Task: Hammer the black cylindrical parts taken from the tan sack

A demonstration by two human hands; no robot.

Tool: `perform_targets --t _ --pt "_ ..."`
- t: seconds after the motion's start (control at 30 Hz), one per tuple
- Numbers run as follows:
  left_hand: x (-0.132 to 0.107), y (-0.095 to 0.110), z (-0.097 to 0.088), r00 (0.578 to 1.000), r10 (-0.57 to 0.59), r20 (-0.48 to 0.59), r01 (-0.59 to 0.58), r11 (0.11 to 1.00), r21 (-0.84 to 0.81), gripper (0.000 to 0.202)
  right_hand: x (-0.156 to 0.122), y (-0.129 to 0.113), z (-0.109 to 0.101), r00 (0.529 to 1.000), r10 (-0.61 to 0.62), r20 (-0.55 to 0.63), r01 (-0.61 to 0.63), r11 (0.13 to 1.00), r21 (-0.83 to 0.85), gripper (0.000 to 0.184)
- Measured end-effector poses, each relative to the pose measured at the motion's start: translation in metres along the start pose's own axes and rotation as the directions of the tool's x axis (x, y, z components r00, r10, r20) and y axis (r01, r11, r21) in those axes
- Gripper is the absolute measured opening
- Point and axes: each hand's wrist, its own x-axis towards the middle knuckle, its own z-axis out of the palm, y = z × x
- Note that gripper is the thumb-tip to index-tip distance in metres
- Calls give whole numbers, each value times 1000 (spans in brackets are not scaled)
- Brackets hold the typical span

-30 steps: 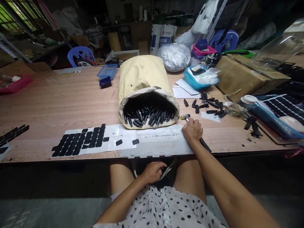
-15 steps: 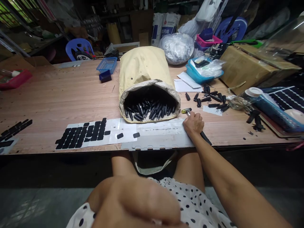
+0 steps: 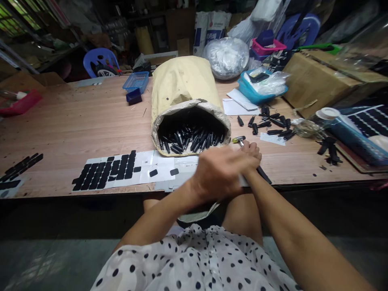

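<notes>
Just beyond the left hand (image 3: pixel 218 171), a yellowish sack (image 3: pixel 184 81) lies on the counter (image 3: pixel 100 117), its mouth toward the person and black pieces (image 3: pixel 194 139) inside. To that hand's right, the right hand (image 3: pixel 251 150) is closed round a hammer (image 3: pixel 239 140), the head showing just past its fingers. The left hand is blurred, so I cannot tell whether it holds anything.

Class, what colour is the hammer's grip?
The hammer's grip is black, seen best in the head view.
</notes>
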Motion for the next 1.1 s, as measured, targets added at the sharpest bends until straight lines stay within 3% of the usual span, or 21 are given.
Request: perform_targets --t 0.07,0.17,0.27,0.37,0.53,0.7,0.83,0.97,1.1 --pt "32 -30 -10 991 -122 -60 125 991 51 37 -1 -3 -1 1000 6 11 -6 1000 -12 36" --pt "64 -71 -15 902 -412 -133 430 885 178 33 -1 -5 0 1000 8 -1 -8 1000 -24 35" --pt "74 -87 -2 847 -517 -122 529 799 286 23 -2 -6 1 1000 11 -13 -11 1000 -28 33" --pt "78 -82 16 843 -532 -81 520 765 380 19 -3 -6 0 1000 13 -9 -14 1000 -27 33" --pt "84 -75 32 873 -485 -44 444 755 483 15 -3 -7 -2 1000 15 7 -15 999 -28 35" --pt "79 -77 26 883 -461 -83 443 762 472 11 -4 -9 -2 1000 7 15 -7 1000 -29 35" --pt "64 -70 16 919 -361 -156 392 818 422 16 -3 -10 -1 1000 9 7 -9 1000 -28 34" --pt "43 -64 26 952 -306 -6 284 876 390 14 -3 -11 -2 1000 12 14 -12 1000 -23 34" --pt "28 -67 50 937 -337 86 294 899 325 14 -3 -13 -3 999 17 28 -17 1000 -20 34"
